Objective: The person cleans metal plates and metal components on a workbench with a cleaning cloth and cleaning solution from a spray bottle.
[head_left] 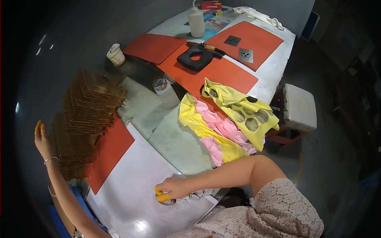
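Note:
My left hand (41,139) is raised at the far left, beside tall stacks of brown ridged sheets (89,103). Its fingers stretch upward with yellow finger covers on the tips, and nothing shows in them. Low over the white board (131,170), my right hand (174,188) has bent, closed fingers, two in yellow covers. They reach to a small round shape (170,202) in the board's surface; whether it is a hole or an object I cannot tell. A whitish cloth (200,194) lies under the right wrist.
Yellow and pink cloths (222,127) lie right of centre. Beyond are orange mats (222,75), a black ring-shaped pad (195,58), square metal plates (245,55) and a squeeze bottle (196,23). A metal-topped dispenser (166,93) stands mid-table, a white tub (115,55) farther left.

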The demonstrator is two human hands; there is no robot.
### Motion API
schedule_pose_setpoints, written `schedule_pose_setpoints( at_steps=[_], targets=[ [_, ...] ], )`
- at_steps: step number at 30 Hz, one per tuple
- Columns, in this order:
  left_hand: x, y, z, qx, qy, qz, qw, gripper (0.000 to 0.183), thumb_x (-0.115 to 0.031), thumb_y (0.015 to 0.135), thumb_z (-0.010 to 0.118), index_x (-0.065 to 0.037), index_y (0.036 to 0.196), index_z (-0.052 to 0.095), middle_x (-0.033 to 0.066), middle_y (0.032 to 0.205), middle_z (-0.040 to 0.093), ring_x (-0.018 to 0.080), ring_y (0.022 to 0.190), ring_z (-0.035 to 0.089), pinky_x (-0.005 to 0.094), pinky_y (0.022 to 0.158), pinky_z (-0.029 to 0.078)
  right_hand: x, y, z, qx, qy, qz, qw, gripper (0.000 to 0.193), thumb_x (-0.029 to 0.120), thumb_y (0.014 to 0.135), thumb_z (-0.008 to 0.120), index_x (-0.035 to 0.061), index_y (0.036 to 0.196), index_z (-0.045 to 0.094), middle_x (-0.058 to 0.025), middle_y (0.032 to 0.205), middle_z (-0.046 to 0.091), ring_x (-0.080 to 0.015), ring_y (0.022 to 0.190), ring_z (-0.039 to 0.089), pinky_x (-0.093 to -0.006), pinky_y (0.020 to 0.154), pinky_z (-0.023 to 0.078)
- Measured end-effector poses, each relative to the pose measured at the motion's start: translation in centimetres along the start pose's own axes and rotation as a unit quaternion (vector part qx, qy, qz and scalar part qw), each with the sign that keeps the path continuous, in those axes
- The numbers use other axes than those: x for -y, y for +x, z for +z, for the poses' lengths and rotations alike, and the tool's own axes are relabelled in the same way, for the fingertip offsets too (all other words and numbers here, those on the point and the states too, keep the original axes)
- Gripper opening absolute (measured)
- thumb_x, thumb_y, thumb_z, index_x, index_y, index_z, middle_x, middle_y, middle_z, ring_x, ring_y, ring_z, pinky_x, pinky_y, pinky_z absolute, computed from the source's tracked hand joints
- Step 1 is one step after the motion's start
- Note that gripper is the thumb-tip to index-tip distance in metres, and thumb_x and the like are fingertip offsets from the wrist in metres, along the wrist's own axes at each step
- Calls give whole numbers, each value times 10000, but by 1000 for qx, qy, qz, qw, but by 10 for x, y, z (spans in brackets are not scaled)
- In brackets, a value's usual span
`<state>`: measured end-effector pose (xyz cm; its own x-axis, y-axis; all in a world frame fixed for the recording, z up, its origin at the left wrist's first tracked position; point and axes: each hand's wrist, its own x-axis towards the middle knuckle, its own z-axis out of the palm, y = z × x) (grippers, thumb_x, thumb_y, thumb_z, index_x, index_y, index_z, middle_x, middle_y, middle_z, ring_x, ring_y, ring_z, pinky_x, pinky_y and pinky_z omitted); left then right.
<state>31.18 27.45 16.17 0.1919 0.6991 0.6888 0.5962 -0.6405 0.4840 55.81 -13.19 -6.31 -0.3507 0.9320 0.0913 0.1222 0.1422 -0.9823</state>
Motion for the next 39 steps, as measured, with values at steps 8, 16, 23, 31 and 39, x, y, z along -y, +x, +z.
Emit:
schedule_pose_setpoints(
  at_steps=[8,16,23,31,39],
  targets=[
    [-212,-198,137,310,-196,-2,930,410,-76,767,603,-9,1148,470,39,943,548,74,786,492,190,682,417,7,-8,-7,-3,-55,-1,998,310,363,790,549,55,805,529,-157,678,578,-327,662,560,-404,583,406],
    [-236,-260,273,362,-150,-80,917,925,-365,587,751,99,1233,278,255,1184,413,333,1101,425,335,928,343,4,-3,-3,35,-51,15,998,290,337,782,536,49,810,533,-168,736,592,-333,708,568,-408,611,419],
    [-245,-260,322,255,-258,-104,926,720,-270,578,759,51,1122,413,199,1067,516,293,981,519,340,835,413,6,0,-1,57,-100,28,993,221,209,735,540,5,820,530,-170,772,576,-330,755,553,-408,655,423],
    [-241,-263,319,282,-299,-149,899,601,-62,630,702,37,1139,398,143,1047,525,216,951,525,300,819,424,-9,1,3,37,-104,-10,994,284,317,787,489,33,780,486,-171,673,539,-358,683,539,-439,586,403],
    [-230,-273,319,312,-216,-82,921,721,-178,635,727,34,1210,346,154,1162,450,257,1086,433,327,939,326,-11,0,6,3,-99,-37,994,223,185,674,539,28,829,503,-184,683,561,-369,678,553,-453,576,421]
  ],
)
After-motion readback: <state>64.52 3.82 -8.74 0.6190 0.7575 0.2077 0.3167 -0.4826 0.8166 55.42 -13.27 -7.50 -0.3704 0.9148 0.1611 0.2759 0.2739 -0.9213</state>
